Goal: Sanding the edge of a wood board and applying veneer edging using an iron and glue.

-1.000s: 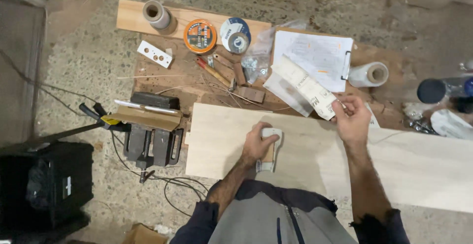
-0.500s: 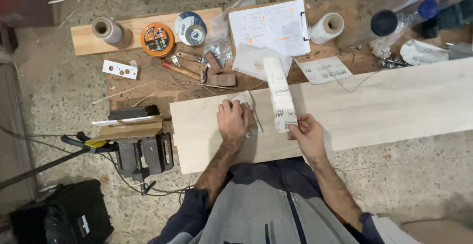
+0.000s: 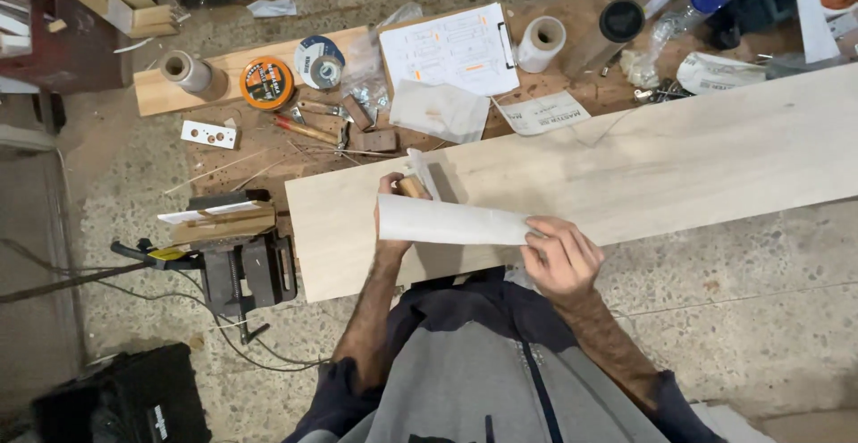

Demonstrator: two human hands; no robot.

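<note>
A long pale wooden board (image 3: 626, 175) lies on the floor in front of me. My left hand (image 3: 391, 219) grips a small wooden block (image 3: 412, 187) together with one end of a white paper strip (image 3: 451, 224). My right hand (image 3: 561, 253) pinches the strip's other end, so it stretches flat between both hands above the board's near edge.
Behind the board lie a clipboard with drawings (image 3: 449, 48), an orange tape measure (image 3: 266, 83), a disc (image 3: 319, 62), tape rolls (image 3: 542, 43), hand tools (image 3: 308, 128) and a folded cloth (image 3: 440, 110). A black vise (image 3: 239, 269) with wood pieces sits at left, cables trailing from it.
The paper strip, held upright by my right hand before, now lies stretched sideways between both hands. My left hand lifted from the board to grip the block and the strip.
</note>
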